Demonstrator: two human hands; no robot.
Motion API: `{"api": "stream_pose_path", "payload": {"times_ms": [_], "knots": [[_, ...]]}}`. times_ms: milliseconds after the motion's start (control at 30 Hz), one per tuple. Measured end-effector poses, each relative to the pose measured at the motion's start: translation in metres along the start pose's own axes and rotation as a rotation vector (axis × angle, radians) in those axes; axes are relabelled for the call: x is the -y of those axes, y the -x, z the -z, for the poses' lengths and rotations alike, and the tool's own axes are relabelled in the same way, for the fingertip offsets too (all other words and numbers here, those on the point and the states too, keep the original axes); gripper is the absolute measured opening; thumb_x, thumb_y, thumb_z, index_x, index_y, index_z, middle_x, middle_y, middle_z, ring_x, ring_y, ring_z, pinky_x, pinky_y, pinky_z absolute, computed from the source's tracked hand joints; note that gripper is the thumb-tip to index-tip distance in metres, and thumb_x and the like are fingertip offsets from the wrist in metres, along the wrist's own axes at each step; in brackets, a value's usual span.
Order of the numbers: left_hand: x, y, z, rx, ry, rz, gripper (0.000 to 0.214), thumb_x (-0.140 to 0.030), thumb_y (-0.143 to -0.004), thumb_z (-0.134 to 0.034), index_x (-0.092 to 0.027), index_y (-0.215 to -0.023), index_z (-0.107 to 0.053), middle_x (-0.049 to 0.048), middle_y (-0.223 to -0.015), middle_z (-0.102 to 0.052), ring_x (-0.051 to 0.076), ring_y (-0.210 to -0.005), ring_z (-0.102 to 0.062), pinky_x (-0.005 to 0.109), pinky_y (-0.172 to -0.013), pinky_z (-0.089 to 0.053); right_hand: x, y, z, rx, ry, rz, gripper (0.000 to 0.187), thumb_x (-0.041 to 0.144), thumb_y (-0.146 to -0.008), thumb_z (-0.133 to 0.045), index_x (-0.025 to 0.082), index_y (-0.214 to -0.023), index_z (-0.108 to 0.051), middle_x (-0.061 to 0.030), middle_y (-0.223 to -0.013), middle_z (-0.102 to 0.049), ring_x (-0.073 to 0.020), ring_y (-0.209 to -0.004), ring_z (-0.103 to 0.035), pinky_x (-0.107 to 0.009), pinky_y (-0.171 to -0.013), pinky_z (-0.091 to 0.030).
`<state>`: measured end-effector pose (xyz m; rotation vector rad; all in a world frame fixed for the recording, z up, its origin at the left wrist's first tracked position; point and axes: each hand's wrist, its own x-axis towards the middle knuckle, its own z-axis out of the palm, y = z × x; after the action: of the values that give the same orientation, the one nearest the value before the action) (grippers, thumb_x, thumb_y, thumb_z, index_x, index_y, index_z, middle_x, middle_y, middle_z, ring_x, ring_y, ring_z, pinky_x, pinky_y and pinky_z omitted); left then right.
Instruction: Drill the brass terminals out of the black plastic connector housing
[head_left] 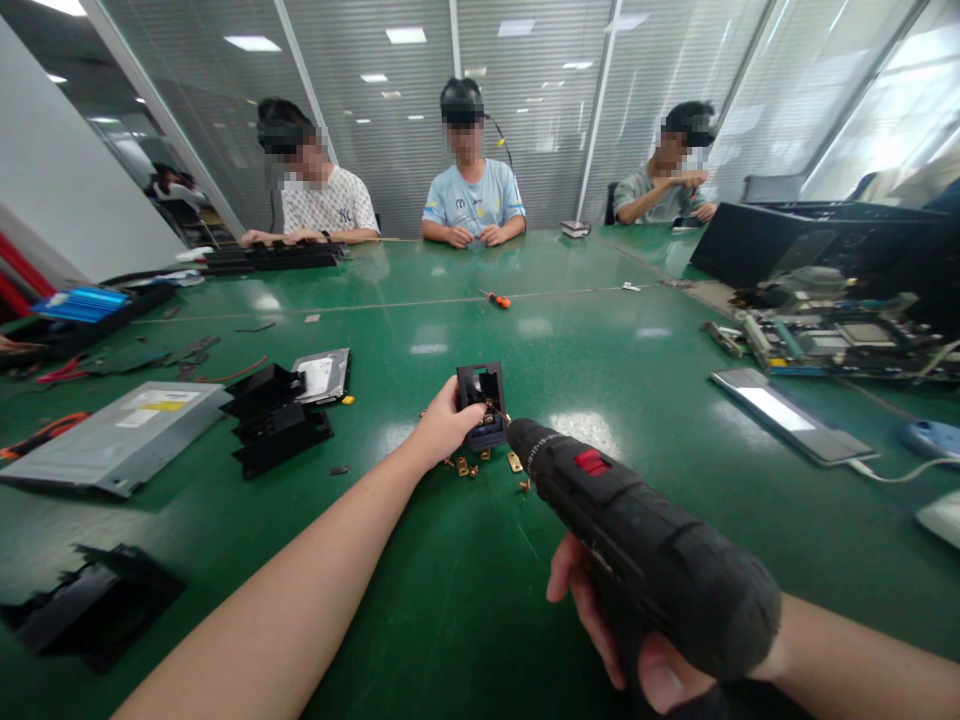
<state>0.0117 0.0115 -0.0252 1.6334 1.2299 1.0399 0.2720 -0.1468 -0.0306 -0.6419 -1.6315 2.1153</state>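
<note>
My left hand [442, 428] is closed on a small black plastic housing [481, 404] that stands upright on the green table [465, 570]. My right hand [607, 625] is wrapped round the grip of a black electric screwdriver [637, 545] with a red switch. Its bit points into the housing's open front. Several small brass parts [491, 466] lie on the table just under and in front of the housing.
Left of me lie black plastic covers [274, 418], a hard drive [324, 375], a grey optical drive [112, 435] and another black part [90, 605]. A circuit board assembly [832, 335], a silver strip [791, 415] and an orange-handled screwdriver [496, 298] lie beyond. Three people sit across.
</note>
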Motion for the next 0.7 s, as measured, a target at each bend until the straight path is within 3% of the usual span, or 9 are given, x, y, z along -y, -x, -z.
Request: {"api": "stream_pose_path", "payload": {"times_ms": [333,567,700], "knots": [[0.004,-0.003,0.001,0.001,0.001,-0.013,0.036,-0.031,-0.076,-0.064,-0.017,-0.109,-0.060,0.0055,-0.103,-0.068,0.024,-0.099,-0.064,0.040,-0.095,-0.051,-0.001,0.000,0.000,-0.002,-0.017,0.015,0.091,0.051,-0.058,-0.099,0.016,-0.132,-0.058,-0.0030,-0.085,-0.072,-0.0176,-0.071,-0.069,-0.035,-0.076,-0.059],[0.007,-0.004,0.000,-0.009,-0.019,-0.028,0.035,-0.033,-0.077,-0.064,-0.017,-0.109,-0.061,0.0057,-0.102,-0.069,0.023,-0.097,-0.064,0.039,-0.094,-0.050,0.003,0.001,-0.001,-0.005,0.006,-0.014,0.093,0.058,-0.058,-0.097,0.015,-0.132,-0.059,-0.0035,-0.084,-0.071,-0.0194,-0.075,-0.070,-0.039,-0.081,-0.059],[0.005,-0.003,0.000,0.002,-0.013,-0.021,0.037,-0.032,-0.077,-0.064,-0.017,-0.110,-0.060,0.0062,-0.103,-0.069,0.024,-0.098,-0.064,0.039,-0.095,-0.050,0.008,0.002,-0.002,-0.007,0.027,-0.058,0.093,0.057,-0.057,-0.097,0.015,-0.131,-0.059,-0.0044,-0.086,-0.071,-0.0188,-0.074,-0.070,-0.037,-0.076,-0.059]]}}
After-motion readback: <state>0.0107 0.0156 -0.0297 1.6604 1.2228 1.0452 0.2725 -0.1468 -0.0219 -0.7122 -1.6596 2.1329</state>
